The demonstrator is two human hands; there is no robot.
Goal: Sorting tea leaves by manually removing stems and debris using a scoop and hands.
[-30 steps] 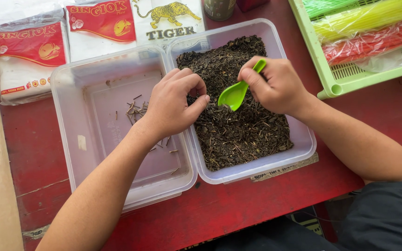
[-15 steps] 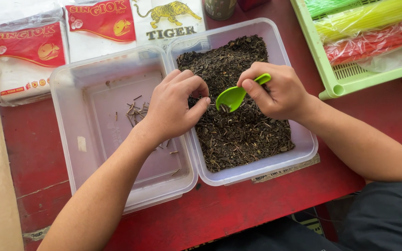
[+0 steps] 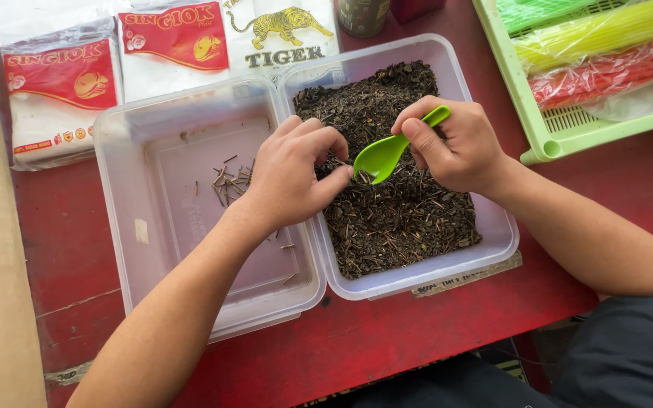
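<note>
I am holding a green plastic spoon [image 3: 384, 154] in my right hand [image 3: 451, 147], my fingers curled together around its handle and my thumb pressing along the top of it. The bowl of the spoon is tilting down over the dried tea leaves [image 3: 391, 204], which are filling the right tub [image 3: 496, 242], a clear plastic one. My left hand [image 3: 292, 177] is reaching across the shared wall of the two tubs, its fingers bunched and its thumb and forefinger drawing close together right at the tip of the spoon; I cannot tell whether they are pinching anything between them.

Just left of the tea tub, touching it side by side, the left tub [image 3: 126, 227] is sitting with only a thin scatter of small dry stems [image 3: 228, 181] on its floor, partly under my left wrist. Both tubs are resting on the red bench [image 3: 387, 340]. Beyond the left tub, red and white packets [image 3: 62, 91] are lying flat, and a white packet with a tiger picture [image 3: 281, 30] is lying beyond the seam between the tubs. To the right of the tea tub, a light green tray [image 3: 534, 128] is carrying bundles of yellow, green and red plastic straws [image 3: 598, 53].
</note>
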